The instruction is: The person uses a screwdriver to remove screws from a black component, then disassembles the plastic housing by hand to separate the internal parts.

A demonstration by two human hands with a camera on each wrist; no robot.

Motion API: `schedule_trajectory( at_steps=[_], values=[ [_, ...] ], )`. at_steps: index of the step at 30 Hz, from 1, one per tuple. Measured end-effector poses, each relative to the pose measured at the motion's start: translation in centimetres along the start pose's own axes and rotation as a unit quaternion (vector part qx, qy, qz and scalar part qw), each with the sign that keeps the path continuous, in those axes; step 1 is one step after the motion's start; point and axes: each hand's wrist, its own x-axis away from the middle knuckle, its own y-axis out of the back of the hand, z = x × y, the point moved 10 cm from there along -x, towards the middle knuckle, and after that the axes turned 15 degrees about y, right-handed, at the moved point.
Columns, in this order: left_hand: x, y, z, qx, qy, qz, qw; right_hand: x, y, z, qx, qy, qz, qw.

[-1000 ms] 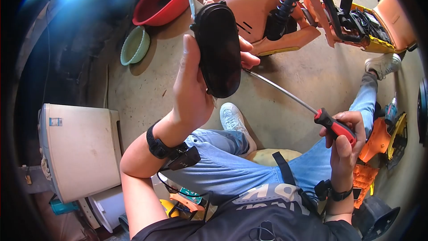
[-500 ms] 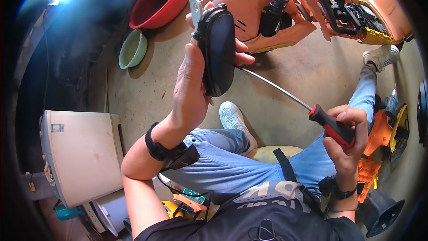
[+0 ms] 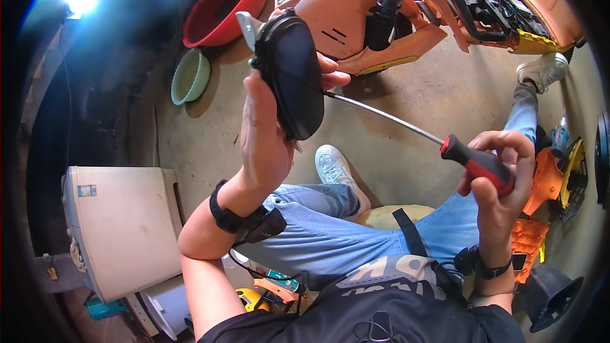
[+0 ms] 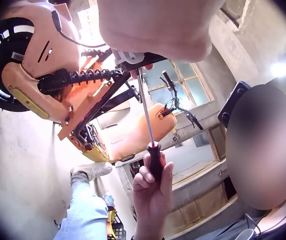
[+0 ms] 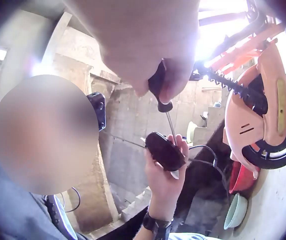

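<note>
My left hand (image 3: 264,143) grips a glossy black oval housing (image 3: 297,82), thumb on its near side and fingertips showing at the far edge. A pale metal bracket (image 3: 248,30) with holes sticks out at the housing's upper left. In my right hand (image 3: 499,206) is a screwdriver (image 3: 478,164) with a red and black handle, held between thumb and curled fingers. Its long steel shaft points up-left, and the tip end meets the housing's right side, by my left fingertips. The right wrist view shows the housing (image 5: 164,151) lying across my left palm.
An orange vehicle (image 3: 337,19) with a spring shock absorber (image 3: 387,6) stands ahead. Red (image 3: 229,3) and pale green basins (image 3: 190,76) sit at the upper left, a white box (image 3: 124,228) at the left. Orange panels (image 3: 543,178) and a drill (image 3: 560,136) lie at the right.
My left hand and the housing have shifted left, and the housing and its bracket have tilted. The screwdriver's tip end has moved left with them; my right hand is slightly further right.
</note>
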Motion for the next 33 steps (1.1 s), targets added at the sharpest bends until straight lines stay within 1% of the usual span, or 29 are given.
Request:
schedule_trajectory(
  at_steps=[1, 2, 4, 5, 7, 8, 9, 10, 11, 12, 14, 17, 18, 19, 20, 22, 23, 24, 25, 26, 28, 30, 32, 33],
  values=[
    [0.1, -0.1, -0.2, -0.002, -0.009, -0.005, 1.0, -0.1, 0.5, -0.1, 0.057, -0.001, -0.013, 0.998],
    [0.1, -0.2, -0.2, -0.004, -0.009, -0.003, 1.0, -0.1, 0.8, -0.2, 0.056, 0.0, -0.016, 0.998],
    [0.3, -0.7, -0.8, -0.017, -0.045, 0.006, 0.999, 0.0, 1.7, -0.4, 0.068, 0.002, -0.027, 0.997],
    [0.3, -0.9, -0.9, -0.019, -0.045, 0.009, 0.999, -0.1, 1.7, -0.2, 0.115, -0.01, -0.024, 0.993],
    [0.8, -1.2, -1.6, -0.087, -0.069, -0.01, 0.994, -0.1, 1.8, -0.2, 0.091, -0.018, -0.031, 0.995],
    [1.2, -1.4, -1.8, -0.089, -0.07, -0.007, 0.994, 0.0, 1.6, -0.2, 0.068, -0.027, -0.034, 0.997],
    [1.4, -1.0, -1.7, -0.078, -0.05, -0.025, 0.995, -0.2, 1.5, -0.1, 0.066, -0.025, -0.036, 0.997],
    [1.5, -0.6, -1.5, -0.067, -0.031, -0.043, 0.996, -0.6, 0.7, 0.5, 0.047, -0.001, -0.012, 0.999],
    [1.6, -0.7, -1.7, -0.07, -0.032, -0.041, 0.996, -0.8, -0.1, 1.0, 0.029, 0.024, 0.012, 0.999],
    [1.8, -0.5, -1.7, -0.07, -0.03, -0.049, 0.996, -0.7, 0.1, 1.0, 0.027, 0.025, 0.009, 0.999],
    [2.0, -0.1, -1.6, -0.069, -0.025, -0.067, 0.995, -0.1, 0.0, 0.3, 0.007, -0.011, 0.032, 0.999],
    [2.1, 0.1, -1.4, -0.064, -0.02, -0.083, 0.994, 0.1, 0.1, 0.3, 0.008, -0.01, 0.017, 1.0],
    [2.1, 0.2, -1.2, -0.06, -0.005, -0.085, 0.995, 0.2, 0.2, 0.1, 0.007, -0.014, 0.011, 1.0],
    [2.1, 0.4, -0.8, -0.052, 0.011, -0.088, 0.995, 0.0, 0.5, 0.1, 0.038, -0.007, -0.003, 0.999],
    [2.1, 0.4, -0.7, -0.045, 0.015, -0.087, 0.995, 0.0, 0.7, 0.1, 0.057, 0.008, -0.004, 0.998],
    [1.7, -1.0, -1.2, -0.063, -0.013, -0.035, 0.997, 0.2, 1.1, -0.4, 0.044, -0.036, -0.011, 0.998],
    [1.3, -1.6, -1.6, -0.075, -0.054, -0.013, 0.996, 0.2, 1.1, -0.5, 0.053, -0.043, -0.006, 0.998],
    [0.8, -1.3, -1.3, -0.063, -0.048, -0.017, 0.997, 0.2, 1.2, -0.7, 0.043, -0.049, -0.02, 0.998],
    [0.6, -1.2, -1.2, -0.056, -0.052, -0.004, 0.997, 0.2, 1.3, -1.0, 0.032, -0.058, -0.032, 0.997],
    [0.7, -1.3, -0.9, -0.05, -0.055, 0.007, 0.997, 0.3, 1.1, -1.1, 0.035, -0.063, -0.022, 0.997],
    [0.6, -0.8, -0.8, -0.04, -0.042, -0.014, 0.998, 0.3, 0.6, -1.0, 0.044, -0.048, -0.002, 0.998],
    [0.7, 0.1, -0.4, -0.033, -0.034, -0.035, 0.998, 0.5, 0.1, -1.1, 0.038, -0.053, 0.017, 0.998],
    [0.7, 0.4, 0.1, -0.006, -0.024, -0.006, 1.0, 0.3, -0.1, -1.3, 0.03, -0.049, 0.035, 0.998],
    [0.7, 0.2, 0.1, 0.036, -0.039, -0.001, 0.999, 0.4, 0.3, -1.7, 0.019, -0.044, 0.036, 0.998]
  ],
)
